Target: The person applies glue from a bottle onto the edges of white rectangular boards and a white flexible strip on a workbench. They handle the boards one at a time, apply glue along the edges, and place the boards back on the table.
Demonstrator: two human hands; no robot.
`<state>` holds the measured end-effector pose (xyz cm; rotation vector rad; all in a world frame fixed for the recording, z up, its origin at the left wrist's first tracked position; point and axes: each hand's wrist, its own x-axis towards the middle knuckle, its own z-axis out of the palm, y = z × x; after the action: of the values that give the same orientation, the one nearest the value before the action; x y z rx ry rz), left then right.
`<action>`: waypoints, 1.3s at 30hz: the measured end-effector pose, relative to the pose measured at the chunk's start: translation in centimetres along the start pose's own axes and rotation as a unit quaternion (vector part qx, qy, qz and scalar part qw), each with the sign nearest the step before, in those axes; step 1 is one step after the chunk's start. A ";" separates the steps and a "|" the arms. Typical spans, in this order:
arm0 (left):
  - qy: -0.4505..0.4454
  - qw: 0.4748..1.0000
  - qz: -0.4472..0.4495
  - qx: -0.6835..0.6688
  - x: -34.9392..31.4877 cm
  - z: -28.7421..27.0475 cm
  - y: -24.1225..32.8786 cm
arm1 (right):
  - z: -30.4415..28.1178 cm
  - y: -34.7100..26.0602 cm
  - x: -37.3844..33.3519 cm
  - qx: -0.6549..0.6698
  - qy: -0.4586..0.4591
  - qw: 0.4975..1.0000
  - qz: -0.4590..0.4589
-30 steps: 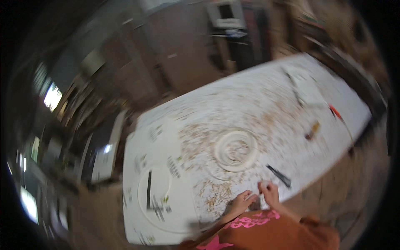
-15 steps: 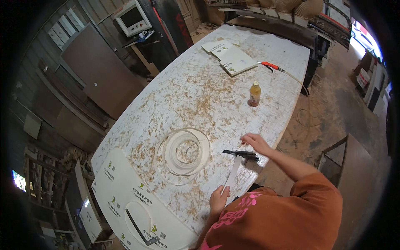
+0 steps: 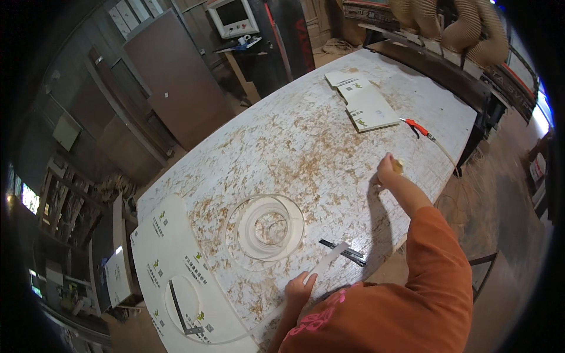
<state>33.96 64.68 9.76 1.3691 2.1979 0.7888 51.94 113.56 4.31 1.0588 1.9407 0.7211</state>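
My left hand, low in the middle by the table's near edge, is closed on a flat white strip. The strip's far end lies across two black, narrow hand tools, whose exact kind I cannot make out. Farther off on the right, my right hand is wrapped about the small bottle with yellowish contents. Most of that bottle is hidden behind the hand. To the left of the black tools lies a loose coil of pale banding.
Wood shavings litter the white worktable. A white panel bearing a dark square covers its near left. Beyond my right hand lie a stack of pale boards and an orange air gun with a hose.
My right hand has moved away from the black tools, up and right to the bottle, and closed around it. My left hand still holds the strip. The whole view has shifted.
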 end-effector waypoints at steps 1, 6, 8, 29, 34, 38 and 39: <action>-0.015 0.997 -0.064 -0.038 0.1 0.0 -0.1 | 0.4 0.9 -0.5 0.061 -0.045 0.996 -0.041; 0.038 0.997 -0.031 -0.054 1.6 -0.8 -0.5 | 4.3 3.6 -7.5 0.382 -0.029 0.923 0.028; 0.045 0.998 -0.019 -0.049 2.8 -1.2 -0.4 | 5.8 3.2 -11.0 0.596 -0.018 0.799 0.081; 0.024 0.995 -0.037 -0.090 4.6 -4.6 -0.3 | -10.8 -0.7 -36.3 0.805 0.440 0.353 -0.181; 0.004 0.997 -0.023 -0.068 3.6 -3.9 1.1 | -13.0 -4.2 -36.1 0.807 0.488 0.264 -0.204; -0.016 0.995 -0.009 -0.101 2.1 -4.5 3.1 | -12.7 -6.1 -33.8 0.739 0.517 0.369 -0.224; 0.020 0.997 0.024 -0.069 1.4 -4.6 3.6 | -12.3 -6.5 -33.4 0.772 0.475 0.390 -0.164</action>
<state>32.92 66.09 15.54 1.3536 2.1035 0.9740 50.10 80.19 18.13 0.9889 3.6828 -1.6481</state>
